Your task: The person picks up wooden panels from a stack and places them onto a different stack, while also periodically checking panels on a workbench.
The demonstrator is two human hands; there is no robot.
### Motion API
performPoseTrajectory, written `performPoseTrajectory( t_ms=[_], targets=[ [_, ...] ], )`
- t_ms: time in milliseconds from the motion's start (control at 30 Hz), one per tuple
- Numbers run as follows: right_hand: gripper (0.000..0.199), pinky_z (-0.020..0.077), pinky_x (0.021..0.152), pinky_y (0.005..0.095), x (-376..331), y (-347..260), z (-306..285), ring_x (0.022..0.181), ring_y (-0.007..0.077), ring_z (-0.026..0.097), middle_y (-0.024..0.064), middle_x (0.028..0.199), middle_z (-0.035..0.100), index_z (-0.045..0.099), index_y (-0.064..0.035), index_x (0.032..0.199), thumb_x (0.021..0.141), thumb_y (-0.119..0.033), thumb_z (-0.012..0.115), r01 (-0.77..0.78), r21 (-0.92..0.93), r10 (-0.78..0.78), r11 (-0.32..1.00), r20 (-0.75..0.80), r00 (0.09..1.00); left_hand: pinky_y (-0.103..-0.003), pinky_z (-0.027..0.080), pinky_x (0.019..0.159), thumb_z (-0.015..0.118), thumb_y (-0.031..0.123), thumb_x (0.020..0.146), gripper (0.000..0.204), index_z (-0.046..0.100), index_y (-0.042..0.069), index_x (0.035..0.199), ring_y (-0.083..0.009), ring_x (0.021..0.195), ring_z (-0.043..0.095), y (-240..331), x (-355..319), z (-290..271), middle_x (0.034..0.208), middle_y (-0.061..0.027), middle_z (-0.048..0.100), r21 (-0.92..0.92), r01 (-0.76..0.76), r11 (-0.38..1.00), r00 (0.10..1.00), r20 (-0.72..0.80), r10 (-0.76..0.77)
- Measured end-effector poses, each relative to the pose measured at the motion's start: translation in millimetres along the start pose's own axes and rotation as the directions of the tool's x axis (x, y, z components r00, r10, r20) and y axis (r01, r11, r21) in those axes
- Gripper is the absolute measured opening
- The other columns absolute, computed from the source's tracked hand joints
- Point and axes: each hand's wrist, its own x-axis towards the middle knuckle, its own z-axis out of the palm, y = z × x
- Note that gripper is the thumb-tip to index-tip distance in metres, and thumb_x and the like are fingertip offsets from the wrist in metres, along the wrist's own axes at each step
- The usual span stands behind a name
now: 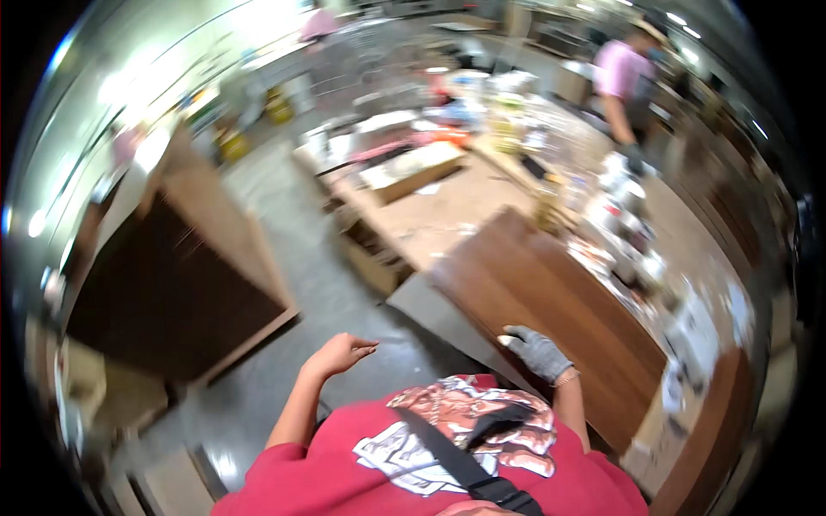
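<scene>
My bare left hand (342,351) hangs over the grey floor in front of me. Its fingers stretch loosely to the right, and nothing shows in them. A grey work glove with pale fingertips covers my right hand (539,353). That hand lies over the near edge of a brown wooden panel (568,301), its fingers extended and apart; whether they press on the wood I cannot tell. The panel lies slanted across the workbench (413,215), its grain running lengthwise. Motion smears much of the picture.
A large dark brown cabinet (172,292) stands tilted-looking at left. Cardboard boxes (370,258) sit under the bench. A shallow tray (413,172), bottles and loose supplies crowd the bench top. Another person (624,86) in a pink top works at the far right side.
</scene>
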Motion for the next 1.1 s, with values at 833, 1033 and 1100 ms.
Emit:
performPoseTrajectory(
  t_ms=[833, 1033, 1100],
  targets=[
    [0.062, 0.0404, 0.095, 0.0337, 273, -305, 187, 0.113, 0.0287, 0.052, 0.0182, 0.122, 0.056, 0.049, 0.0, 0.125, 0.086, -0.048, 0.056, 0.341, -0.031, -0.233, 0.94, 0.67, 0.704, -0.028, 0.045, 0.087, 0.05, 0.025, 0.094, 0.044, 0.043, 0.002, 0.131, -0.0175, 0.105, 0.057, -191, -155, -242, 0.117, -0.012, 0.058, -0.721, -0.118, 0.683, 0.57, -0.612, -0.547],
    [0.062, 0.0419, 0.093, 0.034, 362, -386, 194, 0.11, 0.029, 0.055, 0.018, 0.118, 0.058, 0.051, -0.0006, 0.123, 0.085, -0.048, 0.058, 0.384, 0.011, -0.283, 0.923, 0.694, 0.662, -0.035, 0.049, 0.085, 0.042, 0.038, 0.095, 0.049, 0.041, -0.001, 0.125, -0.0269, 0.101, 0.06, -207, -129, -382, 0.116, -0.0206, 0.058, -0.663, -0.561, 0.496, 0.317, -0.726, -0.61],
    [0.063, 0.0428, 0.091, 0.0341, 395, -413, 205, 0.108, 0.0292, 0.056, 0.018, 0.118, 0.058, 0.051, 0.0002, 0.124, 0.084, -0.048, 0.058, 0.351, -0.035, -0.211, 0.936, 0.743, 0.635, -0.037, 0.049, 0.086, 0.044, 0.044, 0.093, 0.053, 0.04, 0.0, 0.122, -0.0299, 0.103, 0.059, -222, -129, -425, 0.116, -0.0228, 0.057, -0.567, -0.728, 0.386, 0.257, -0.748, -0.612]
  ],
)
